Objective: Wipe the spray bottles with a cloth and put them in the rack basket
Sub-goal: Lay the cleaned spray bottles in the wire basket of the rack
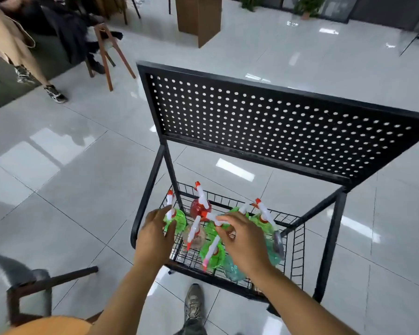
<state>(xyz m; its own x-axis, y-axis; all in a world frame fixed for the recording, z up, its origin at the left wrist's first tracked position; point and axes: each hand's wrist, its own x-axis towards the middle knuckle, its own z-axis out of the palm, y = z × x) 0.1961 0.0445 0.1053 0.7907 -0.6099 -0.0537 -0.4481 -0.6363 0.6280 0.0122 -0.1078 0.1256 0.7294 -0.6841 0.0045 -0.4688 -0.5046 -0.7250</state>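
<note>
- Rack basket [298, 247]: black wire, low on a black metal rack beneath a perforated back panel [276, 122]; taken as the landmark for every entry below. It stood on the tiled floor [70, 189].
- Spray bottles: several crowded upright inside the basket, nozzles pointing different ways, probably because each was set in wherever a gap was left.
- Green spray bottle [178, 220]: at the basket's left rear corner; the left hand [155, 235] was against it, fingers bent round its left side, apparently steadying or seating it.
- White trigger head [213, 217]: near the basket's middle; the right hand [242, 240] pinched it with fingertips, palm down, presumably to lower or straighten that bottle.
- Red spray bottle [198, 206]: at the basket's rear, just behind the pinched head.
- Blue-green spray bottle [234, 270]: at the basket's front edge, largely covered by the right wrist.
- Cloth: none identifiable; a grey blurred shape [278, 243] at the basket's right side could not be made out.
- Hidden or unclear: the pinched bottle's body, the exact bottle count, motion blur throughout.
- Chair [34, 291]: left of the basket, cut off by the frame.
</note>
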